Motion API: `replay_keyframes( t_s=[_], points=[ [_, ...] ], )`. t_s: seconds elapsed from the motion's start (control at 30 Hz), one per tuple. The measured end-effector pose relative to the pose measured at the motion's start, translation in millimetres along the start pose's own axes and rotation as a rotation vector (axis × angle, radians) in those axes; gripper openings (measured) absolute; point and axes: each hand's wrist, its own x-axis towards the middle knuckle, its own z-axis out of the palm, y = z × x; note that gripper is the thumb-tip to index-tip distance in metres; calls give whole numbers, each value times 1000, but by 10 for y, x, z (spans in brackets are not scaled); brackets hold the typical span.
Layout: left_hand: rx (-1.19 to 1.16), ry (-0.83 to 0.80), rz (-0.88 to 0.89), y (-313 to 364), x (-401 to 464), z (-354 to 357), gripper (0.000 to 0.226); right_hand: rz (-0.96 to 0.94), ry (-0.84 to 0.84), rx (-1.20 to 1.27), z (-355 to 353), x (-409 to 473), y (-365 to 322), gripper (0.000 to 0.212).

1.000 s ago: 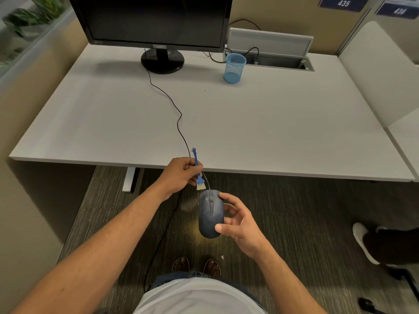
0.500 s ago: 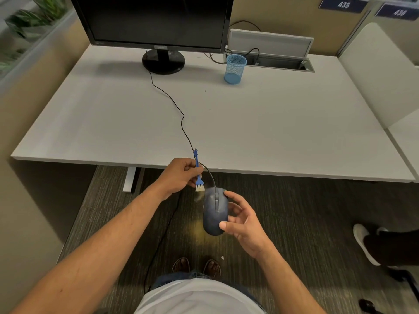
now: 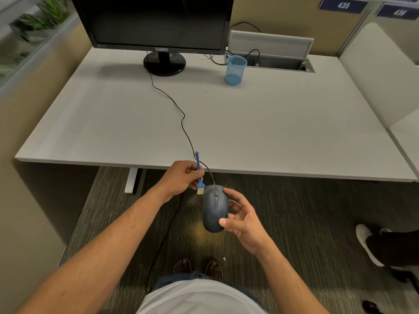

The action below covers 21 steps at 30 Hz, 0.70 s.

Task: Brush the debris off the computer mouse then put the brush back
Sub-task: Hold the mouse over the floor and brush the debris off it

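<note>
A dark blue-grey computer mouse is held in the air below the desk's front edge, my right hand gripping its right side and rear. Its black cable runs up over the desk toward the monitor. My left hand pinches a small blue brush with pale bristles. The bristles sit right at the mouse's front left corner, handle pointing up toward the desk. A blue mesh pen cup stands at the back of the desk, with nothing visible inside.
The white desk carries a black monitor on a round stand and an open cable tray at the back. Carpeted floor lies below my hands. Another person's shoe and leg are at the right.
My right hand has lifted the mouse a little up and to the right, closer to the desk edge. The brush stays at the mouse's front left, my left hand barely shifting.
</note>
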Motion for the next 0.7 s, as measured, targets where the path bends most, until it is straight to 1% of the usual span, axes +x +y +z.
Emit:
replay_keyframes(
  t_s=[0.2,0.3,0.53,0.7],
  points=[
    [-76,80,26,6,10,-44,8,8,0,-3,2,-15,1,82],
    [-88,93,41,21,20,12,7,10,-6,-15,37,-12,-1,82],
    [-74,81,46,35,13,101,6,6,-12,-15,54,-35,-2,81],
    [4,-5,0,17,-5,2,8,-7,16,3,22,-60,0,83]
  ],
)
